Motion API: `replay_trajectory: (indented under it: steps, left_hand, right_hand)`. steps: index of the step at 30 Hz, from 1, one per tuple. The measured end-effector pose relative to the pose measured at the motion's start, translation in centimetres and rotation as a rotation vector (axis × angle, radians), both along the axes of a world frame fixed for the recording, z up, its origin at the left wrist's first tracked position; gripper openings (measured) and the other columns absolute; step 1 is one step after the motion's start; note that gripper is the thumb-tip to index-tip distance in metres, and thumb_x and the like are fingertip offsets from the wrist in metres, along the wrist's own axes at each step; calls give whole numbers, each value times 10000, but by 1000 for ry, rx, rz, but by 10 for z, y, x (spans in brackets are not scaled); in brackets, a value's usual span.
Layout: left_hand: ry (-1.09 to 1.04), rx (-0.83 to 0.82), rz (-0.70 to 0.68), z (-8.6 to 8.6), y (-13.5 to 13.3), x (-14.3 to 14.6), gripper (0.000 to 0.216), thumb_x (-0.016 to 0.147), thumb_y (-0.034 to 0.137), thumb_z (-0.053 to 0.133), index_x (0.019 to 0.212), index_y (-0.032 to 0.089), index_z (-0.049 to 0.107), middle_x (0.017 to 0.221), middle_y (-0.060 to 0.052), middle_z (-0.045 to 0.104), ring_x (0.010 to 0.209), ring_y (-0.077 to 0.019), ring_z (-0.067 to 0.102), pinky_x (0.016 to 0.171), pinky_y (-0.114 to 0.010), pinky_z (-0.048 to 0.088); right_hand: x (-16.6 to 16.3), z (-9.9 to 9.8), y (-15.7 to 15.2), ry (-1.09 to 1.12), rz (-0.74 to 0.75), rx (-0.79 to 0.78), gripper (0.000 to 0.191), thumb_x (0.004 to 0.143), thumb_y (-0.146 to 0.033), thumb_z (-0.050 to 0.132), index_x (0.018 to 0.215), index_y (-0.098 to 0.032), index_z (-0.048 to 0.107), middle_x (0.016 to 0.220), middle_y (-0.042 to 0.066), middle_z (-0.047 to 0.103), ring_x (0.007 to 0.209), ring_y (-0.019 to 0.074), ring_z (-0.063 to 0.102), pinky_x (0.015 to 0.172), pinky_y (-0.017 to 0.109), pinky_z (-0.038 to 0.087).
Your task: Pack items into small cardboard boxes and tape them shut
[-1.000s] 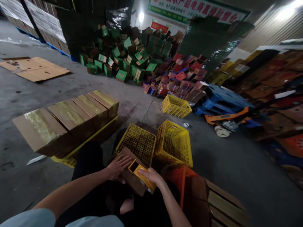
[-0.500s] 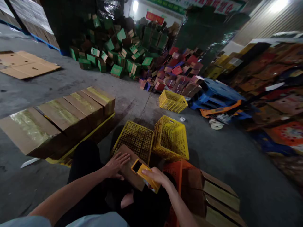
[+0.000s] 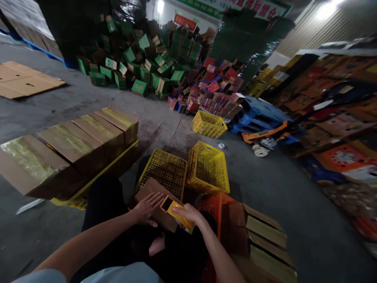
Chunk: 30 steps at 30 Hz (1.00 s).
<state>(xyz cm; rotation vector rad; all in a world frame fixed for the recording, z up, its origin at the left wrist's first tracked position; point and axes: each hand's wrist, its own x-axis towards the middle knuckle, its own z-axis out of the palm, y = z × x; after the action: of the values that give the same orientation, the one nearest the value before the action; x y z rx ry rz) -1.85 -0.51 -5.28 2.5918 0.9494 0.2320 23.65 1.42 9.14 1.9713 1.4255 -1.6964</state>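
A small cardboard box [image 3: 150,186] sits tilted over my lap, its far end at the near edge of an upturned-looking yellow crate [image 3: 165,169]. My left hand [image 3: 147,208] lies flat on the box's top, fingers stretched out. In my right hand [image 3: 191,215] is a yellow tape dispenser [image 3: 176,212], with a dark opening at its far end. It rests on or just over the right part of the box top; any contact is hidden. My right fingers wrap round it, the thumb on top.
Taped cartons [image 3: 70,141] fill a yellow crate on the left. An orange crate [image 3: 218,210] with more cartons stands at my right. Ahead are an open yellow crate [image 3: 207,167], another yellow crate [image 3: 209,124], a pallet jack [image 3: 265,135] and heaped green boxes [image 3: 140,87].
The whole view has shifted slightly, so the scene sits further left. My left hand stays flat on the box, and the tape dispenser keeps nearly the same place on it.
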Motion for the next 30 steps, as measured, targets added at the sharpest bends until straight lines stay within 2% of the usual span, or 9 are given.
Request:
replay_trajectory:
  steps: [4,8,17,23,25,28,30]
  left_hand:
    - [-23,9,-2,-3,1,0,1142,833,713,578,1639,151,-3,1697,-154,80,1548,-375,124,1239,-494,70]
    - [-27,0,-16,-6,2,-2,1120,839,695,581,1639,161,8,1700,-147,48,1556,-359,97,1239,-502,67]
    - [-4,-41,18,-4,1,-1,1165,795,712,638,1637,163,49,1697,-161,75,1560,-350,80,1235,-508,70]
    - [57,-57,43,7,-3,3,1162,739,752,677,1636,267,120,1702,-141,6,1557,-375,71,1225,-537,57]
    - [63,-51,37,10,-5,8,1175,741,760,667,1638,246,109,1699,-153,-6,1557,-383,49,1225,-548,39]
    - [20,-48,-35,12,-7,18,1162,809,739,595,1639,174,10,1698,-156,41,1560,-361,55,1239,-516,35]
    - [-23,-58,-69,11,-7,24,1155,833,723,573,1634,170,-50,1699,-144,66,1559,-347,83,1244,-496,60]
  right_hand:
    - [-4,2,4,-18,6,-29,338,960,-430,555,776,-159,639,549,32,671,554,195,691,553,251,558]
    - [-4,6,6,1,18,-41,374,958,-448,549,726,-164,625,545,51,668,514,185,671,515,240,540]
    - [28,21,-7,18,35,-47,441,935,-520,554,726,-148,664,561,59,696,524,184,677,471,214,499]
    - [27,7,-13,-19,7,-20,415,930,-485,577,717,-141,665,557,52,686,518,184,678,470,215,496]
    - [26,0,-13,-21,-1,-14,410,931,-484,578,724,-142,664,572,50,691,526,185,683,468,217,499]
    - [28,-6,-12,-6,-12,-19,385,934,-469,584,745,-142,663,573,44,693,533,187,686,479,223,510]
    - [28,-7,-11,-2,-19,-36,378,942,-454,577,745,-142,657,554,41,685,524,188,682,488,229,519]
